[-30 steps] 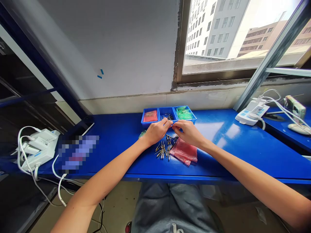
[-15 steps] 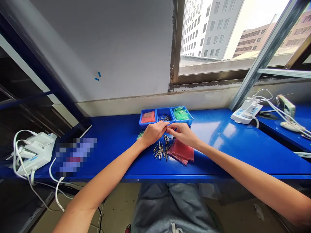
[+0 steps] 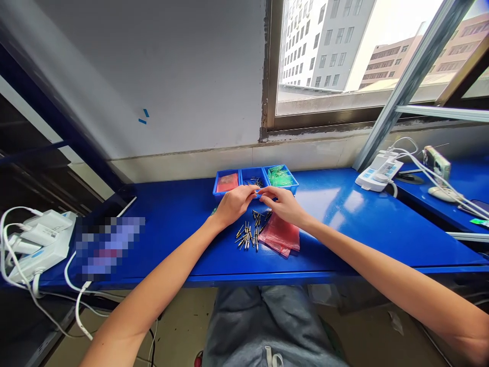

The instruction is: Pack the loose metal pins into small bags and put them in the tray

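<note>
My left hand (image 3: 237, 204) and my right hand (image 3: 282, 204) meet fingertip to fingertip just in front of the blue bins, both pinched around something too small to make out. Beneath and nearer the table edge lie several small metal pins (image 3: 247, 236) with gold, silver and black parts. Red plastic bags (image 3: 280, 235) lie flat beside them, under my right hand. The left blue bin holds a red bag (image 3: 228, 182), the middle bin (image 3: 252, 174) dark small parts, and the right bin green bags (image 3: 281, 177). A bit of green shows beside my left wrist.
Left on the blue table (image 3: 179, 214) are a white power strip (image 3: 48, 242) with cables and a pixelated patch. At the right stand another power strip (image 3: 380, 171), a metal post (image 3: 412, 76) and a small device (image 3: 436, 164). A wall and window rise behind.
The whole view has shifted slightly, so things appear farther left. My fingertips have moved a little, still close together. The pins and red bags lie as before.
</note>
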A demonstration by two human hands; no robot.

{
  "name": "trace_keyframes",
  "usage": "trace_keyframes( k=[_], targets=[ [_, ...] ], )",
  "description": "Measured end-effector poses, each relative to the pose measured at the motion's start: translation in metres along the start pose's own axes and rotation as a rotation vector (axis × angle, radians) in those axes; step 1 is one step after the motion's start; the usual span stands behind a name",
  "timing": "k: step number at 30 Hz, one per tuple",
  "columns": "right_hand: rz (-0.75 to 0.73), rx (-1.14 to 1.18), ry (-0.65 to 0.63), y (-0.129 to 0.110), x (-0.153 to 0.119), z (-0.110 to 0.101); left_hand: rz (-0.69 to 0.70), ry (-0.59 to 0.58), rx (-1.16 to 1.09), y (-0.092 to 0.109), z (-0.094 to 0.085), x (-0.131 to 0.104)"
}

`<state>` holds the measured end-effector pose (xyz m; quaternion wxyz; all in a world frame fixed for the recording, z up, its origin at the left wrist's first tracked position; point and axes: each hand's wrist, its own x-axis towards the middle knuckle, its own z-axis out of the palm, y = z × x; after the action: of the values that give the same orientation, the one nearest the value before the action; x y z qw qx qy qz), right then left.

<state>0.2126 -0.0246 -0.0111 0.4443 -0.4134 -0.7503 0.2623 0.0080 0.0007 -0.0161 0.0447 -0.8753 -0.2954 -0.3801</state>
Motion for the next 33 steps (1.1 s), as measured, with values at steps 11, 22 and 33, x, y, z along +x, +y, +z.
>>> trace_keyframes(
  k=[11,22,33],
  targets=[
    [-0.091,-0.029,-0.063,0.000,-0.001,-0.002,0.019,-0.060,0.009,0.003,-0.003,0.000],
    [-0.197,-0.160,-0.045,0.003,-0.002,-0.002,0.076,-0.132,0.049,0.001,-0.006,0.002],
    [-0.188,-0.263,-0.047,0.005,0.000,0.000,-0.031,-0.054,-0.100,0.009,-0.005,0.002]
  ],
)
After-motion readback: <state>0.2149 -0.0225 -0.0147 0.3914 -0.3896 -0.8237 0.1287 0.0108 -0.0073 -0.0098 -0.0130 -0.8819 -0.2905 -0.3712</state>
